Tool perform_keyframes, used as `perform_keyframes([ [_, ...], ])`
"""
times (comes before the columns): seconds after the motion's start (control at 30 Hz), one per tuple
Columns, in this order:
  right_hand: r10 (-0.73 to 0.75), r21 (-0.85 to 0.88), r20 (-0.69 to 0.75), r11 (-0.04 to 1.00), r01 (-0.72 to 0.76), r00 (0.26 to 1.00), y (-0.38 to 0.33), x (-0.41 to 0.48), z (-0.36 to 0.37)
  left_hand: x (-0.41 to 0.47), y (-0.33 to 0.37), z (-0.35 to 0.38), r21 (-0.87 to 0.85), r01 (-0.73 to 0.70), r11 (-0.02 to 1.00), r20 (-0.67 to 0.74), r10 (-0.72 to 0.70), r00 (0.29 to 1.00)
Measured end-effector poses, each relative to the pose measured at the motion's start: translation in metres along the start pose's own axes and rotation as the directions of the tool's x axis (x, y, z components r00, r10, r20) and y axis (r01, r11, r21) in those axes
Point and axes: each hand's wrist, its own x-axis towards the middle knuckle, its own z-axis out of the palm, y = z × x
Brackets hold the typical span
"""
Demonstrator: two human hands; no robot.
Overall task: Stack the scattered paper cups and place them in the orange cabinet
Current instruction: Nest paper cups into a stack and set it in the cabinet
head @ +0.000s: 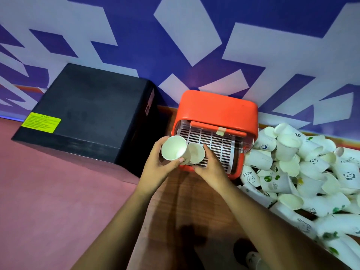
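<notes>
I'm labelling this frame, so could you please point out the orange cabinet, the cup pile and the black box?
orange cabinet (218, 106): head view, top panel.
cup pile (303, 172): head view, middle of heap.
black box (87, 106): head view, top face.

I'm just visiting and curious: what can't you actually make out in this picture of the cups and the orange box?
All in the head view:
- Orange cabinet: its inside is hidden by the slatted white rack and both hands.
- Cup in the right hand: half hidden behind the cup in the left hand.
- Pile of cups: cut off by the right edge, so no count.
- Yellow label on the black box: print too small.
</notes>
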Motion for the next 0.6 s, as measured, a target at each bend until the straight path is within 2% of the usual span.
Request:
perform_keyframes([
  [0.2, 0.002, 0.269, -0.032, 0.963, 0.007, 0.999, -0.011, -0.006, -0.021, 0.019, -0.010, 0.025, 0.117, -0.007, 0.993, 0.086, -0.003, 0.996],
  [0.37, 0.104, 0.348, -0.028, 0.933, -0.088, 0.994, -0.014, 0.000, -0.025, 0.035, -0.018, 0.034, 0.272, -0.067, 0.960, 0.123, 0.034, 0.992],
  [0.5, 0.193, 0.381, 0.028, 0.905, -0.189, 0.981, -0.003, 0.008, -0.008, 0.043, -0.040, 0.036, 0.378, -0.058, 0.924, 0.198, -0.020, 0.980],
  [0.6, 0.214, 0.335, 0.014, 0.919, -0.206, 0.977, 0.003, 0.015, 0.004, 0.043, -0.051, 0.031, 0.381, 0.047, 0.923, 0.272, -0.161, 0.949],
])
